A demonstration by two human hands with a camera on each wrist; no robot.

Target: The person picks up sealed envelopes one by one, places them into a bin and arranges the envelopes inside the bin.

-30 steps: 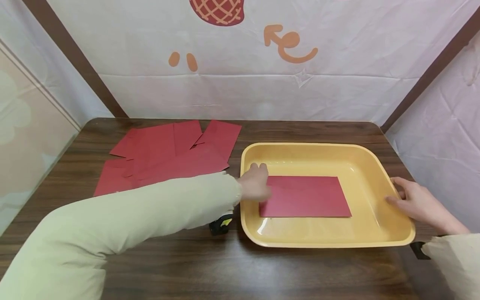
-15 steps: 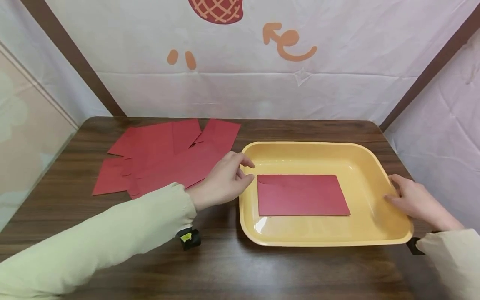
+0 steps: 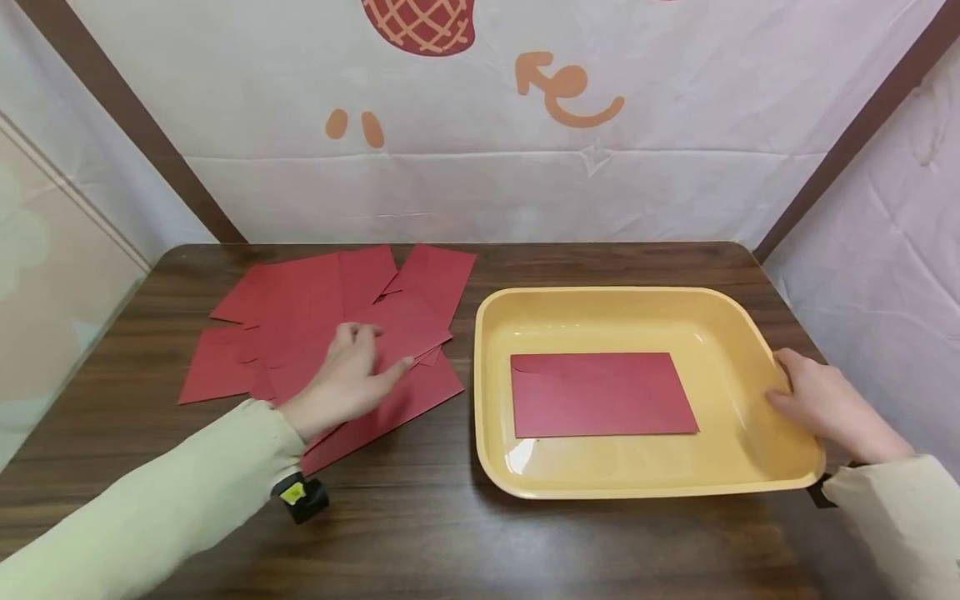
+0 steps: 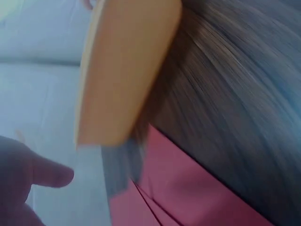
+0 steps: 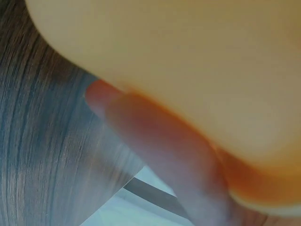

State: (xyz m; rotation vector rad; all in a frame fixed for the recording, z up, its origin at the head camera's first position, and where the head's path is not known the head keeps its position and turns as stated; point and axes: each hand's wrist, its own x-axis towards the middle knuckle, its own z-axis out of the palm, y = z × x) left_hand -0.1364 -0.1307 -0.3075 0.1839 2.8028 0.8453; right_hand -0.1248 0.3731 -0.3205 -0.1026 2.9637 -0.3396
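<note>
Several red envelopes (image 3: 300,287) lie overlapping in a loose pile on the left of the table. Over the pile's near right part is my left hand (image 3: 345,379), thumb and fingers apart with nothing between them; whether it touches the paper I cannot tell. One red envelope (image 3: 603,394) lies flat inside the yellow tray (image 3: 712,477). The tray's right rim is pinched by my right hand (image 3: 832,404), thumb inside the wall. From the right wrist, the fingers (image 5: 155,136) show against the tray's outer side.
The dark wooden table (image 3: 480,550) ends at the back against a pale printed cloth (image 3: 480,192). More cloth hangs along both sides. A strip of table separates the envelope pile from the tray.
My left hand has drawn back from the tray's left end and moved left over the envelope pile. The right hand stays on the tray's rim, and the envelope in the tray lies still.
</note>
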